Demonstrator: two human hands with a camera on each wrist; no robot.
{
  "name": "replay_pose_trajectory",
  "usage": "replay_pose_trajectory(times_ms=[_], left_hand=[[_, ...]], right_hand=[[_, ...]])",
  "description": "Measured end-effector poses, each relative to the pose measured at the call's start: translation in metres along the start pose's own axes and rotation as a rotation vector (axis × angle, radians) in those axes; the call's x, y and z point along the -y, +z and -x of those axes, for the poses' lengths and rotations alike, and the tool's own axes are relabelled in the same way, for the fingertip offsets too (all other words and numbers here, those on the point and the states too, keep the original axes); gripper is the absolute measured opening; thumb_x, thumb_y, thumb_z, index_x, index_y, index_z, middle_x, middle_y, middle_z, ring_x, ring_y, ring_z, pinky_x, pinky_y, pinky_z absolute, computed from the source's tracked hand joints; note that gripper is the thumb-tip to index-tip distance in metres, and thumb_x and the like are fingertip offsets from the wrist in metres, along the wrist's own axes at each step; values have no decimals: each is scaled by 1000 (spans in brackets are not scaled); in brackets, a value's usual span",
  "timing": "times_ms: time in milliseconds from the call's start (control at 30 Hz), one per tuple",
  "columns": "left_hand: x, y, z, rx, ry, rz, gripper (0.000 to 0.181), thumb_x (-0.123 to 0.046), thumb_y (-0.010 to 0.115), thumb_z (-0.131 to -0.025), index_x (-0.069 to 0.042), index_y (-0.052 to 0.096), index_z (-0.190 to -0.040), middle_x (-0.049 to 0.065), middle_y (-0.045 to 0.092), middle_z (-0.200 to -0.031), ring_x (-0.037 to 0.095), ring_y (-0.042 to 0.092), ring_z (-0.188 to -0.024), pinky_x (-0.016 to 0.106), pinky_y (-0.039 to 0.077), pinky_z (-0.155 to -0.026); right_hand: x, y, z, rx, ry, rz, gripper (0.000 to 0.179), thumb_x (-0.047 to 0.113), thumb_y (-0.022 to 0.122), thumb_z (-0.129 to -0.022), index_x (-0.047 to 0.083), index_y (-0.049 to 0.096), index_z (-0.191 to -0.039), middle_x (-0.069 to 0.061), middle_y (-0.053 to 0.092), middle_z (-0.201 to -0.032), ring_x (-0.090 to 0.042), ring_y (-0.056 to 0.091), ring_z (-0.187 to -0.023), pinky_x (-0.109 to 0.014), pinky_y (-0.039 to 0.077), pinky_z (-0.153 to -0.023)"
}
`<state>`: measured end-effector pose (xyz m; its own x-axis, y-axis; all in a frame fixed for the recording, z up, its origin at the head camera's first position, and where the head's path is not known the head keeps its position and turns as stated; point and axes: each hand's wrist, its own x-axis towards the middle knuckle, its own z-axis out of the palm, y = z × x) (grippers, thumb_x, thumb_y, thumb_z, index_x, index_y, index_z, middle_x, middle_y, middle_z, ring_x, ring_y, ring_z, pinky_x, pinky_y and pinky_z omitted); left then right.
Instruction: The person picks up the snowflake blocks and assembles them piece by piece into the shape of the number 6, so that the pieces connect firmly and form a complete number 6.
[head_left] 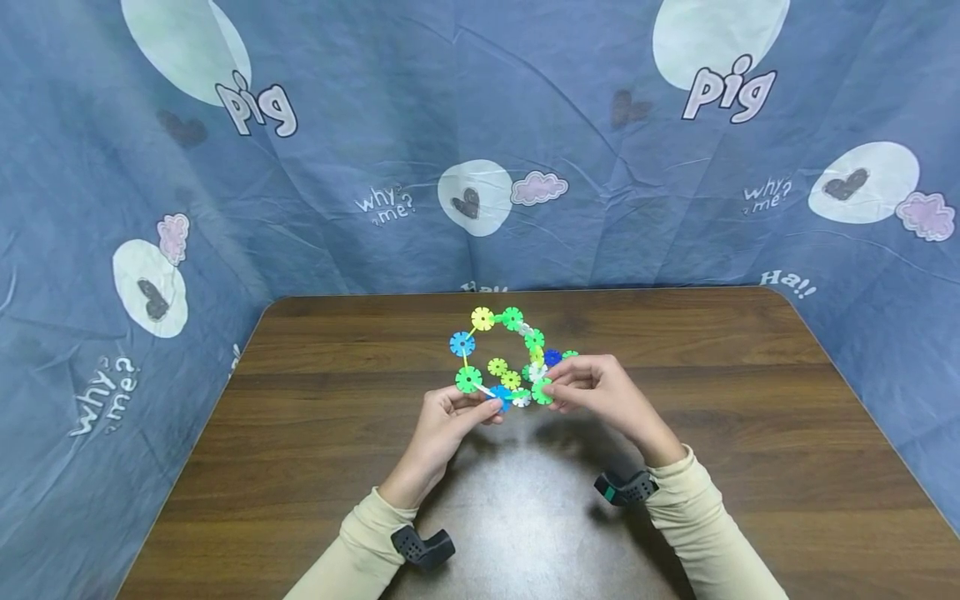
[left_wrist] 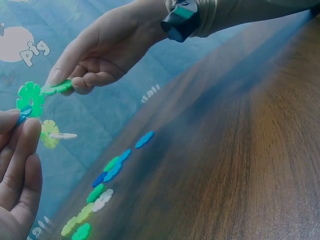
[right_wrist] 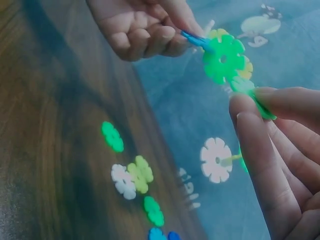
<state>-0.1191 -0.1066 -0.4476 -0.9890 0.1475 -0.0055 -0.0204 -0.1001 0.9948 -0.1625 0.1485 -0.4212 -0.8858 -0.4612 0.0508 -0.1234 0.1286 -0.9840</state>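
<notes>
Both hands hold up a chain of notched, flower-shaped plastic discs, slotted edge to edge into a loop, in green, yellow, white and blue. My left hand [head_left: 450,417] pinches a blue disc [head_left: 498,397] between thumb and fingers at the loop's near side. To its right, my right hand [head_left: 603,390] pinches a green disc [head_left: 542,392] at the loop's near right. Between the two hands a green disc [right_wrist: 223,58] faces the right wrist view, joined to the blue one. A white disc [right_wrist: 216,160] hangs farther along the chain. The right fingers partly cover their disc.
Loose discs lie on the brown wooden table [head_left: 300,467] beyond the hands, among them a yellow disc [head_left: 497,366] and a dark blue disc [head_left: 552,357]. Behind the table hangs a blue printed cloth [head_left: 337,150]. Each wrist wears a black camera mount.
</notes>
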Motion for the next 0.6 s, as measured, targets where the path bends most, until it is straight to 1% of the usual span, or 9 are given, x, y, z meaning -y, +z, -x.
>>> replay_pose_trajectory(times_ms=[133,400,600], left_hand=[[0,0,0,7,4,-1,14,-7,76,-93,5,71,-99,-5,77,-80,14,76,-75,28,62,-84],[-1,1,0,19,10,7,15,-5,76,-92,7,70,-100,-5,77,-79,11,76,-73,28,63,-82],[0,1,0,16,13,3,19,-2,75,-92,14,68,-101,-6,76,-77,11,76,-72,27,63,-81]], right_hand=[[0,3,0,-2,-34,29,21,3,72,-94,-10,70,-112,-28,76,-94,-17,78,-73,-56,63,-74],[4,7,1,7,-62,52,20,3,73,-94,-8,72,-110,-27,77,-93,-15,77,-73,-54,63,-72],[2,11,1,-4,-68,67,16,2,72,-94,-8,73,-106,-25,77,-89,-13,76,-70,-52,64,-70]])
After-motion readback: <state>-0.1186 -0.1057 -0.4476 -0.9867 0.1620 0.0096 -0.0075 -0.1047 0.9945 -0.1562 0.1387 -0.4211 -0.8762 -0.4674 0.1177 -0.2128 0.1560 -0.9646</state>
